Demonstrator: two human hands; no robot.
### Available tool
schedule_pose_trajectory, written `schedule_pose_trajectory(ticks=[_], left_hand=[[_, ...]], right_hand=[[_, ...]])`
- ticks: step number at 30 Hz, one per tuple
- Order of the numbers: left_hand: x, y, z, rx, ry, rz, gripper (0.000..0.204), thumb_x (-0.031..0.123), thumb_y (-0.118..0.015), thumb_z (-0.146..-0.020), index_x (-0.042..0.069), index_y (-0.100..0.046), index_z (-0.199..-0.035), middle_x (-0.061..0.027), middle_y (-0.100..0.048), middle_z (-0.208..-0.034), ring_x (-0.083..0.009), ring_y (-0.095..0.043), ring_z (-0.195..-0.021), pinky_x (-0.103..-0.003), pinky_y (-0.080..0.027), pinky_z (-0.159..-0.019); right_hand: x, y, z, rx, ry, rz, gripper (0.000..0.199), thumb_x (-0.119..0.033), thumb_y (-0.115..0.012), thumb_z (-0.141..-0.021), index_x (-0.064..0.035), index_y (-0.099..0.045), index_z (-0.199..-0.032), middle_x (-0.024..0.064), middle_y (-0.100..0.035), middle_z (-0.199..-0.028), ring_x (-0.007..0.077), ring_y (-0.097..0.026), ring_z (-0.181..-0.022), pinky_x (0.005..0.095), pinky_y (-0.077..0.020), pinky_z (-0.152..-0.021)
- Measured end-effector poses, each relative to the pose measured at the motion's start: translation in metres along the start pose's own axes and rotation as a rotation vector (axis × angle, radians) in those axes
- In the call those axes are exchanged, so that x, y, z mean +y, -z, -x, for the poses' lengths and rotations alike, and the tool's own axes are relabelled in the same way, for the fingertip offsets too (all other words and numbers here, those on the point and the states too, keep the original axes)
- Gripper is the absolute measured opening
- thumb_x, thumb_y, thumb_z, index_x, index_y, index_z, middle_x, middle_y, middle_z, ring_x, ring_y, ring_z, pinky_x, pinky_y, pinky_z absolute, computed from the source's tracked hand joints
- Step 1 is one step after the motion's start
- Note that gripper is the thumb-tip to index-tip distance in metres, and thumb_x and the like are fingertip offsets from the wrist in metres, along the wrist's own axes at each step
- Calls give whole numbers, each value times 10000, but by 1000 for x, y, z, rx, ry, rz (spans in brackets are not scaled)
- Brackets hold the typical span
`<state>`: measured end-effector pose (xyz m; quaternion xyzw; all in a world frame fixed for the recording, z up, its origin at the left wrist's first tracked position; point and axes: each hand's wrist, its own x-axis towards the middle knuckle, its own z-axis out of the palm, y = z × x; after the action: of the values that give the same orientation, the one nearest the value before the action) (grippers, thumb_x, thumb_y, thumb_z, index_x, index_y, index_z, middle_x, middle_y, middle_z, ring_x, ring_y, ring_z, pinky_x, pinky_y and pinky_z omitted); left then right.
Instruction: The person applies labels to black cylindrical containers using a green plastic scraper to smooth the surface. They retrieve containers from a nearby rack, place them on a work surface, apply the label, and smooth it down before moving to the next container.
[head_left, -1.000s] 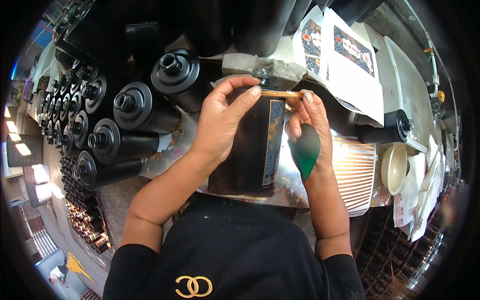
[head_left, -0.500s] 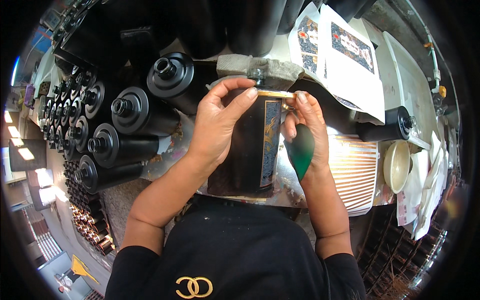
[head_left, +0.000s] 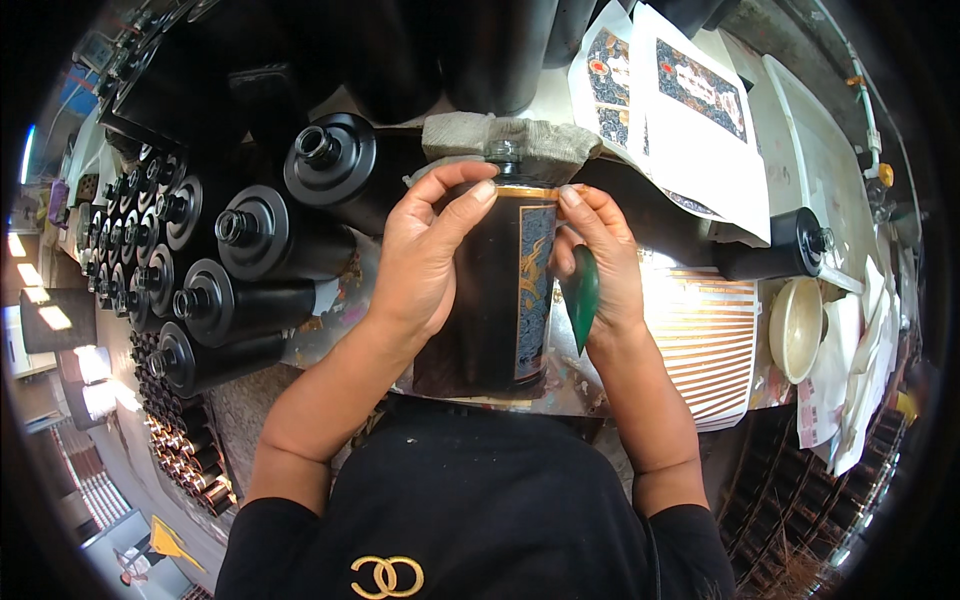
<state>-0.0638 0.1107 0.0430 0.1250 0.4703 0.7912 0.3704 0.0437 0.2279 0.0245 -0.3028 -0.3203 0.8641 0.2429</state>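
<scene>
A large black bottle (head_left: 480, 300) lies in front of me with its neck pointing away, its upper end at a grey cloth-like pad (head_left: 555, 137). On its side is a blue-grey label with gold figures (head_left: 534, 290). A thin gold strip (head_left: 528, 193) runs across the bottle's shoulder. My left hand (head_left: 420, 245) is on the bottle, its thumb pressing the strip's left part and its forefinger beside the neck. My right hand (head_left: 608, 255) has thumb and forefinger at the strip's right end, and a green, leaf-shaped flat scraper (head_left: 582, 298) is tucked in its other fingers.
Several black bottles (head_left: 262, 235) lie to the left, necks toward me. Printed label sheets (head_left: 700, 130) rest at the far right. Nearer are a sheet of gold strips (head_left: 705, 345), another black bottle (head_left: 775, 250), a cream bowl (head_left: 797, 330) and white papers (head_left: 865, 370).
Both hands have shifted slightly left. My right hand has brought the strip's end in against the bottle's shoulder, and the green scraper has turned more edge-on.
</scene>
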Motion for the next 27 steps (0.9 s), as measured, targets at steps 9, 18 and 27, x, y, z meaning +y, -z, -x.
schedule_pose_trajectory(ticks=[9, 18, 27], left_hand=[[-8, 6, 13, 56, -667, -759, 411, 66, -533, -902, -7, -488, -1304, -134, -568, -1240, -232, -470, -1226, -347, -344, -1035], [10, 2, 24, -258, -837, -1486, 435, 345, -482, -954, 112, -549, -1316, -73, -692, -852, -268, -404, -1332, -463, -122, -1133], [0, 18, 27, -180, -854, -1363, 416, 264, -453, -975, 12, -534, -1296, -108, -593, -1257, -360, -392, -1322, -499, -105, -1131]], right_hand=[[2, 1, -3, -13, 7, -12, 138, -165, -670, -879, -65, -593, -934, -7, -580, -741, 32, -438, -478, 174, -321, -427], [2, 1, -1, -29, -7, -11, 116, -153, -652, -892, -75, -587, -950, -4, -586, -742, 30, -442, -479, 171, -321, -419], [1, -2, 1, -38, -16, -7, 130, -162, -655, -889, -76, -581, -951, -12, -577, -704, 32, -445, -456, 172, -330, -408]])
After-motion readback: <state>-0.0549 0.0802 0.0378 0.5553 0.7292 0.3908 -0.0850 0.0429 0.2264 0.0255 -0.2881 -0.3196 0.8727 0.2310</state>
